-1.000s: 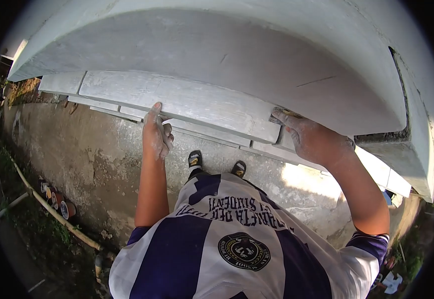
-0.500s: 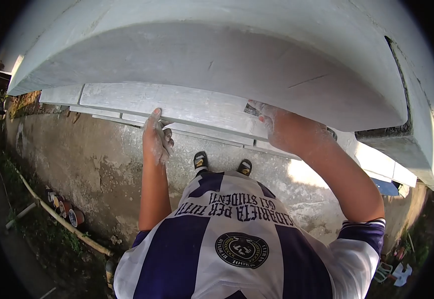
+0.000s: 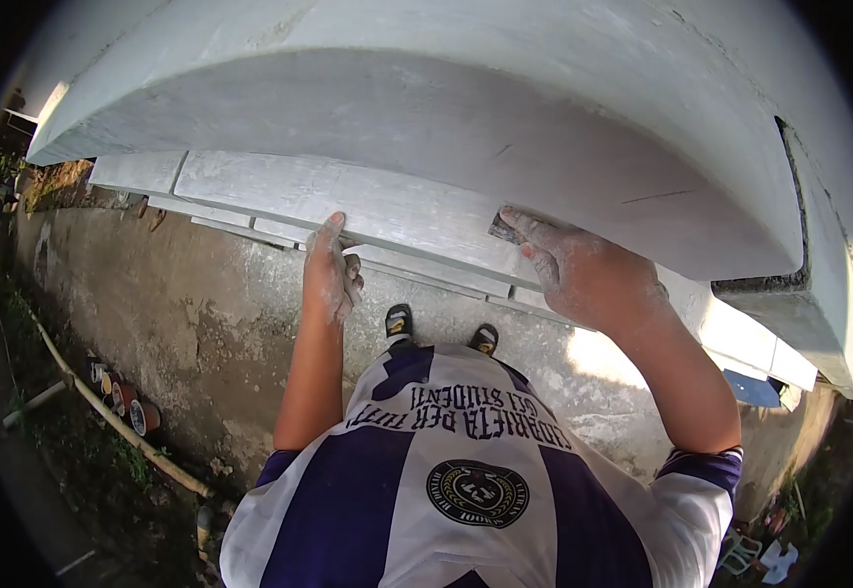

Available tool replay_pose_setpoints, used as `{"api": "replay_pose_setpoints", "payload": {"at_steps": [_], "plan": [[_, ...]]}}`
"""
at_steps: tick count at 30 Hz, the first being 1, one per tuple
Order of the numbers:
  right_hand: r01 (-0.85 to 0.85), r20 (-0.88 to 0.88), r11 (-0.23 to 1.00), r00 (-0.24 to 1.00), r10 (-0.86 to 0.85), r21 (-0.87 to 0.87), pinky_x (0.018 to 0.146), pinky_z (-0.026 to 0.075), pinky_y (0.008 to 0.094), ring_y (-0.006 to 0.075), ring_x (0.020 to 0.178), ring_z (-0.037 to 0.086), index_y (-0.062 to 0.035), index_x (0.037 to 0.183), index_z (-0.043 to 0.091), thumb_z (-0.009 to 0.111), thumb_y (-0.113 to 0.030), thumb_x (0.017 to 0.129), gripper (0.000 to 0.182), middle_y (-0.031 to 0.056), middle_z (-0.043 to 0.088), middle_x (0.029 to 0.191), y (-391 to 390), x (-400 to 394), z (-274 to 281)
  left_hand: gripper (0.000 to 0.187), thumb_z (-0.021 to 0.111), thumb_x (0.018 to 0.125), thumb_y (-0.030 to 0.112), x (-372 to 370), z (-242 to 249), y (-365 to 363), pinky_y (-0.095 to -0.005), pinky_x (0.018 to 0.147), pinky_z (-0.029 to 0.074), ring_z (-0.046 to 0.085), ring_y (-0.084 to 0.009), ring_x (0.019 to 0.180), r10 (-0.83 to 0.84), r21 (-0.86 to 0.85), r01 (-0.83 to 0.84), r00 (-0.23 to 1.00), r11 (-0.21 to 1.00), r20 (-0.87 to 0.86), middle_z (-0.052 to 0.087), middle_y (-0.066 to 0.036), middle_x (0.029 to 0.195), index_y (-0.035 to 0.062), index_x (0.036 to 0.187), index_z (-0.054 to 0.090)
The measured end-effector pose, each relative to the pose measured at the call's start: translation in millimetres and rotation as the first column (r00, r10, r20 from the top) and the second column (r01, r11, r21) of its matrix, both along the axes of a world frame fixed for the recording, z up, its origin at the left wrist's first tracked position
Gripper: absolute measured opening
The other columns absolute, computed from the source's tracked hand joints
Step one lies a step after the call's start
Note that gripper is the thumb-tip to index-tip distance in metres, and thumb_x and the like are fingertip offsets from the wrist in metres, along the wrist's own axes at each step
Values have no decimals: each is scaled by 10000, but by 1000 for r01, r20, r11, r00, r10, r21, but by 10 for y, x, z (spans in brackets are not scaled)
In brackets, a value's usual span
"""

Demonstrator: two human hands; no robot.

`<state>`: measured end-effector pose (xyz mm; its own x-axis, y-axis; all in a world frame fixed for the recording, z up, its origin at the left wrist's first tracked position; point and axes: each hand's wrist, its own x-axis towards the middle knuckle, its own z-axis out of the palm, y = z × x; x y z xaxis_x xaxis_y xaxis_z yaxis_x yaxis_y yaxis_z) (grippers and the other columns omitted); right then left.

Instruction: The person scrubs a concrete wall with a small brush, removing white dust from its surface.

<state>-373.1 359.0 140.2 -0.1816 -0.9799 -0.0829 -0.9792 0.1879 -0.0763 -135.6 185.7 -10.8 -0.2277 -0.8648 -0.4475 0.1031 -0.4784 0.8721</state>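
My left hand (image 3: 331,269), dusted with grey powder, rests its thumb on the edge of a long pale board (image 3: 338,201); its fingers curl at the board's lower side. Farther right, my right hand (image 3: 568,260), also dusty, is closed around a small dark-edged block (image 3: 507,229) and presses it on the board's face. Most of the block is hidden by the fingers. Just above both hands hangs a curved grey-white panel (image 3: 426,108).
Below is a rough concrete floor (image 3: 250,333) with my sandaled feet (image 3: 399,321). Several pots (image 3: 144,417) and a long pole (image 3: 103,421) lie at the lower left. A dark gap runs along the panel's right end (image 3: 764,284).
My right hand and the block show slightly lower and farther right in view. My left hand has shifted right in the picture too, as the whole view has moved a little.
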Motion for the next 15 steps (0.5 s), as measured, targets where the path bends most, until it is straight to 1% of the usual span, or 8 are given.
{"api": "replay_pose_setpoints", "payload": {"at_steps": [1, 3, 6, 8, 9, 12, 15], "plan": [[-16, 48, 1000, 999, 16, 6, 829, 562, 381, 248, 899, 694, -225, 1334, 634, 579, -271, 961, 380, 81, 740, 993, -177, 110, 15, 580, 662, 871, 558, -9, 18, -1, -219, 388, 350, 457, -67, 520, -3, -4, 3, 1000, 1000, -7, 541, -60, 886, 63, 1133, 511], [-25, 93, 983, 996, 8, 184, 824, 568, 388, 270, 919, 695, -217, 1373, 598, 547, -245, 980, 397, 119, 722, 1072, -569, 337, 42, 584, 664, 868, 562, -9, 51, 17, -220, 390, 349, 454, -68, 519, -7, -8, 7, 1000, 1000, -20, 536, -58, 879, 59, 1122, 512], [-10, 232, 980, 972, -38, 201, 845, 561, 408, 293, 939, 691, -202, 1420, 546, 515, -209, 991, 430, 152, 699, 1122, -1047, 598, -111, 590, 666, 865, 564, 32, -37, -27, -220, 388, 347, 450, -65, 515, -20, 4, 20, 999, 1000, -30, 545, -58, 882, 57, 1123, 511], [-35, 203, 981, 979, -5, 190, 865, 554, 418, 302, 960, 685, -197, 1441, 519, 505, -197, 992, 449, 166, 682, 1154, -1222, 624, -265, 578, 670, 868, 553, 69, -55, -48, -218, 390, 349, 449, -63, 513, -47, -1, 47, 998, 999, -30, 561, -64, 894, 65, 1132, 509], [-49, 186, 981, 982, 13, 187, 875, 550, 423, 307, 970, 682, -194, 1451, 506, 501, -192, 993, 458, 173, 673, 1170, -1262, 634, -279, 572, 671, 869, 548, 79, -61, -56, -217, 391, 349, 449, -62, 513, -58, -2, 58, 998, 998, -33, 569, -67, 900, 70, 1137, 508], [-19, 133, 957, 991, -20, 290, 891, 540, 429, 310, 1007, 668, -191, 1444, 518, 510, -199, 986, 458, 167, 659, 1196, -1126, 556, -211, 547, 674, 875, 526, 93, -65, -65, -208, 384, 347, 451, -57, 512, -60, 7, 60, 997, 998, -45, 591, -76, 913, 79, 1141, 506], [42, 154, 935, 983, -103, 353, 933, 518, 422, 307, 1043, 650, -207, 1431, 537, 519, -220, 981, 450, 157, 636, 1250, -783, 287, -98, 541, 677, 879, 512, 87, -33, -52, -199, 372, 343, 444, -56, 508, -41, 0, 41, 999, 999, -35, 599, -84, 924, 74, 1138, 494]]}}
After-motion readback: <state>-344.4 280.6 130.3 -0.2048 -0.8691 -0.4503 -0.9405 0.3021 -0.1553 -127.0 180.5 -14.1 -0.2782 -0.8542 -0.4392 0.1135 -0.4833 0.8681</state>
